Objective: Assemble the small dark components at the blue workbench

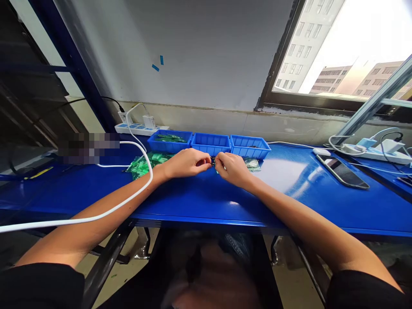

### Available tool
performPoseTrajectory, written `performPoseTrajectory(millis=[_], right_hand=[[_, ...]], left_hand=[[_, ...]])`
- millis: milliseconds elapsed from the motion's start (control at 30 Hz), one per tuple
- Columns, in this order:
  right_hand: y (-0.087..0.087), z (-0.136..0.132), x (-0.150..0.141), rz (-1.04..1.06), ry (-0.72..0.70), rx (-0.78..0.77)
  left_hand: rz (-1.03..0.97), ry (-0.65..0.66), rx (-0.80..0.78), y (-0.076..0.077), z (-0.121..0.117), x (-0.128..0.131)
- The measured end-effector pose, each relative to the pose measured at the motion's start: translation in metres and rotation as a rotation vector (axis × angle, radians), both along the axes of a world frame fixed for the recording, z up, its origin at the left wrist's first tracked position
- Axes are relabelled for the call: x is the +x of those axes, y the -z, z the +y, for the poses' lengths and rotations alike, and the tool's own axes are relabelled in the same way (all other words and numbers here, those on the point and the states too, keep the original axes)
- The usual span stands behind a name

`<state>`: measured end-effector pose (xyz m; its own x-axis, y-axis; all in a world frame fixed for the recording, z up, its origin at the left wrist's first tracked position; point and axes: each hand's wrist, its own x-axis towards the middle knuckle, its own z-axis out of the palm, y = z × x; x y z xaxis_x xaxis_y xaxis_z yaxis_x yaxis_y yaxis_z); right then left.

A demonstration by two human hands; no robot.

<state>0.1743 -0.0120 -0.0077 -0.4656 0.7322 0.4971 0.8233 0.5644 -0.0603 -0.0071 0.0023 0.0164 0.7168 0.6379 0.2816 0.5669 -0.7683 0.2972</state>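
Note:
Over the middle of the blue table [206, 201], my left hand [188, 163] and my right hand [232, 168] meet fingertip to fingertip. Both are closed in a pinch around a small dark piece [213, 162], too small and too covered by fingers to name. Behind them stand three blue bins in a row. The left bin [170, 148] has green strips inside, the middle bin [210, 151] is partly hidden by my hands, and the right bin [250, 151] shows a few dark bits. Green packets [141, 166] lie beside my left wrist, and a clear bag [252, 165] lies behind my right hand.
A white cable [135, 195] loops across my left forearm. At the back left is a power strip [141, 128], and another power strip [380, 151] sits at the right. A phone [343, 171] lies on the right, by a white charger piece [321, 152].

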Motion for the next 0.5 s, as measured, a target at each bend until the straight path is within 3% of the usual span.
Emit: performPoseTrajectory(millis=[200,500], right_hand=[[0.003,0.000,0.001,0.126,-0.068,-0.014],[0.004,0.002,-0.008,0.118,-0.081,0.143]], left_hand=[[-0.014,-0.040,0.039,-0.004,0.003,-0.006],[0.062,-0.013,0.033,-0.013,0.011,-0.016]])
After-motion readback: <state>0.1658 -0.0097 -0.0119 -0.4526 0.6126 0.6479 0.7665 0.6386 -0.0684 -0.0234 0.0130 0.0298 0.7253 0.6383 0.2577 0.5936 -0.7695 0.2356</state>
